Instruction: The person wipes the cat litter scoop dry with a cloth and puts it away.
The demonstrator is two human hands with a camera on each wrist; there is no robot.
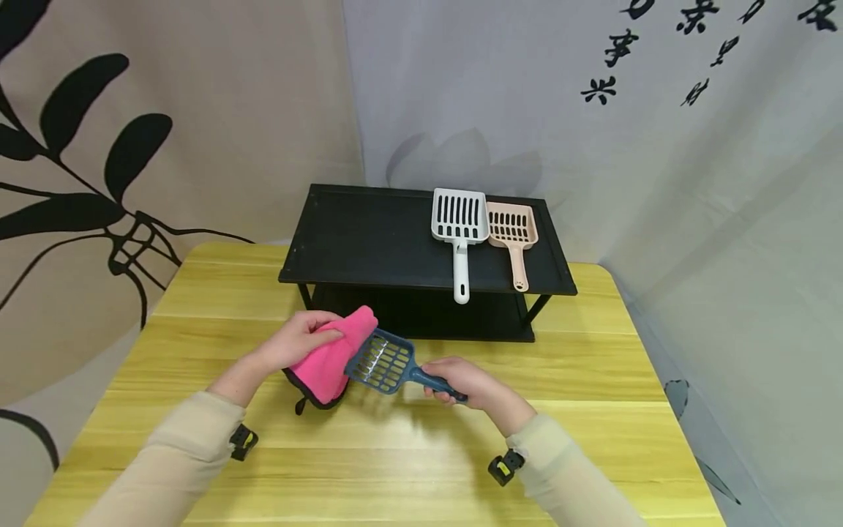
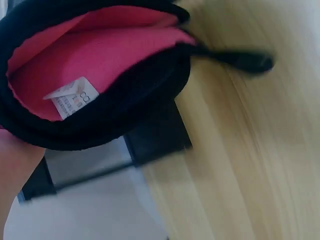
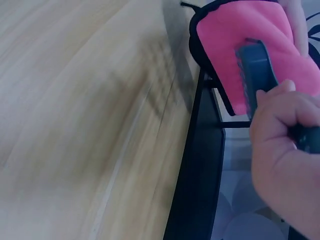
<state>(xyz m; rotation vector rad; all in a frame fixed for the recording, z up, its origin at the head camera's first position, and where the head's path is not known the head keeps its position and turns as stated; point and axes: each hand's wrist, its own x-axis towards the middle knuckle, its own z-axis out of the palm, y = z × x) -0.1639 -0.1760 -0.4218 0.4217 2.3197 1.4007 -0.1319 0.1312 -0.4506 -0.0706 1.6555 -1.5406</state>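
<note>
Both sleeved forearms reach in from six o'clock: the right hand (image 1: pixel 470 386) is clamped around the handle of a blue slotted litter scoop (image 1: pixel 384 361), while the left hand (image 1: pixel 299 340) pinches a pink cloth with black trim (image 1: pixel 332 356) against the scoop's nine o'clock edge, above the yellow wooden table (image 1: pixel 593 380). Hard rubbing could snag the cloth in the slots. At twelve o'clock, a black shelf (image 1: pixel 369 238) holds white (image 1: pixel 459 223) and beige scoops (image 1: pixel 512 228) before printed curtains.
</note>
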